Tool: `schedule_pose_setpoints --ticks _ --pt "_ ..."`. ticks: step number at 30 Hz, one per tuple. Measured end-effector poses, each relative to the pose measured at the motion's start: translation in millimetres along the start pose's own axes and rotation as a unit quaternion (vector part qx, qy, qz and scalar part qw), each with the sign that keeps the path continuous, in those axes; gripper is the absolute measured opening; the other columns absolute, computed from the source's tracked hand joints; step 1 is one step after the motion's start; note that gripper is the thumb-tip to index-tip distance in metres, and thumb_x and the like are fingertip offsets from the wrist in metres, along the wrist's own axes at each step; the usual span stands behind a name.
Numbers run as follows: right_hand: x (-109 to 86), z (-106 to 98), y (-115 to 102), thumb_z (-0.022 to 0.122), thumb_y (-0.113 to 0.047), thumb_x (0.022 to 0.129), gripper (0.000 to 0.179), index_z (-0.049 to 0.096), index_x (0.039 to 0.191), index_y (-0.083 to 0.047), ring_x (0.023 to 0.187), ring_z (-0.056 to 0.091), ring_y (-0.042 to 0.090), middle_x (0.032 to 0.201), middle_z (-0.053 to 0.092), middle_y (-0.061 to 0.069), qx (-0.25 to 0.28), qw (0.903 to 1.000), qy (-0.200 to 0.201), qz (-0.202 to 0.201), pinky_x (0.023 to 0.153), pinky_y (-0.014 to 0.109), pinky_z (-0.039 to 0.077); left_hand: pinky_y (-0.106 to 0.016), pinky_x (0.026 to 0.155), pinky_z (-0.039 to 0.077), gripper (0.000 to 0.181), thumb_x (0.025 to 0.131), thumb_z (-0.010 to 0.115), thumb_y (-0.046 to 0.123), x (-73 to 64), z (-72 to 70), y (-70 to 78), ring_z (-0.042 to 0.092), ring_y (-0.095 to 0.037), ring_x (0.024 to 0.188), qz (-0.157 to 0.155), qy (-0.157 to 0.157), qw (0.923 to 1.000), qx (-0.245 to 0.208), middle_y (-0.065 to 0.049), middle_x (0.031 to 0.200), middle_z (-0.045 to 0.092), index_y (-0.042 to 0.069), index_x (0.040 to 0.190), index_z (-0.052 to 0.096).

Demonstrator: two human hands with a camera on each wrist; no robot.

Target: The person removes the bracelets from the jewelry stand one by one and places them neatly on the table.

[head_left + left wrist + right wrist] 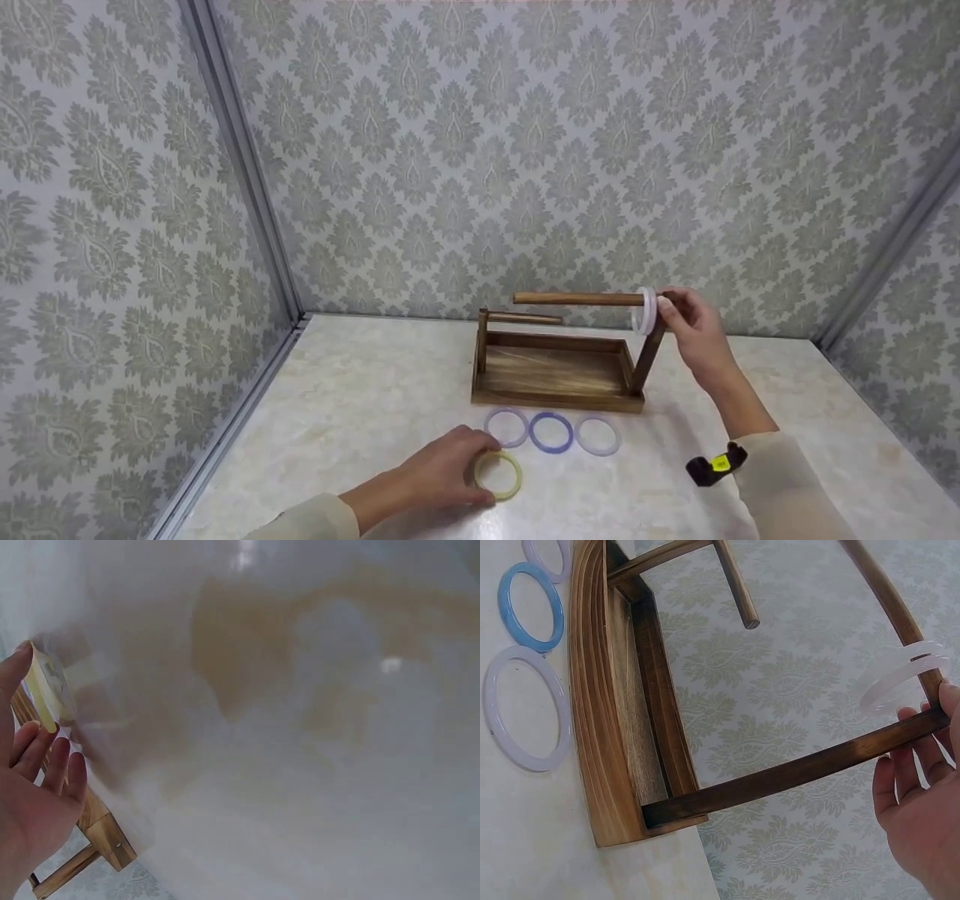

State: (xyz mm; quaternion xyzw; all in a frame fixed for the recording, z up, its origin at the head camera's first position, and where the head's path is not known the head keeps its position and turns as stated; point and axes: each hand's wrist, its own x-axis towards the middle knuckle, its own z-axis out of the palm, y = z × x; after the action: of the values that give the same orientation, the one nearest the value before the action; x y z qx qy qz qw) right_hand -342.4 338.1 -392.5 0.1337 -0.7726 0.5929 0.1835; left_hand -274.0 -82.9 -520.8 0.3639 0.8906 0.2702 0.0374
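Observation:
Near the front of the table my left hand pinches a yellow bangle between thumb and fingertips. The left wrist view shows the yellow bangle edge-on, close to the tabletop; whether it touches cannot be told. My right hand grips the top of the tall post of a wooden bangle stand, where the upper rod begins. Two whitish bangles hang on that rod, right beside the right fingers.
Between the stand and my left hand, a pale purple bangle, a blue bangle and a pale lilac bangle lie flat in a row. A shorter, lower rod rises at the stand's left. Patterned walls enclose the table.

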Motion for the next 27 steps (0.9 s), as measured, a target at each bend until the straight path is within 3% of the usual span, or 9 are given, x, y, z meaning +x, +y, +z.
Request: schedule_pose_setpoints --ticks 13,27 --pt "2.1 0.3 -0.2 0.057 -0.033 0.111 0.047 0.054 0.139 0.005 0.105 0.063 0.015 0.118 0.064 0.004 -0.010 0.9999 -0.004 -0.001 0.087 0.022 0.055 -0.032 0.106 0.050 0.069 0.080 0.091 0.052 0.8 -0.2 0.5 0.056 -0.009 0.120 0.010 0.009 0.9999 0.002 0.007 0.130 0.067 0.017 0.134 0.066" --pt "0.6 0.0 -0.5 0.056 -0.032 0.111 0.046 0.054 0.138 0.005 0.105 0.062 0.014 0.117 0.064 0.004 -0.007 1.0000 -0.002 -0.002 0.087 0.022 0.055 -0.033 0.108 0.049 0.062 0.082 0.091 0.047 -0.9 2.3 2.4 0.058 -0.011 0.121 0.042 0.026 0.9987 0.008 0.005 0.128 0.063 0.014 0.130 0.067"
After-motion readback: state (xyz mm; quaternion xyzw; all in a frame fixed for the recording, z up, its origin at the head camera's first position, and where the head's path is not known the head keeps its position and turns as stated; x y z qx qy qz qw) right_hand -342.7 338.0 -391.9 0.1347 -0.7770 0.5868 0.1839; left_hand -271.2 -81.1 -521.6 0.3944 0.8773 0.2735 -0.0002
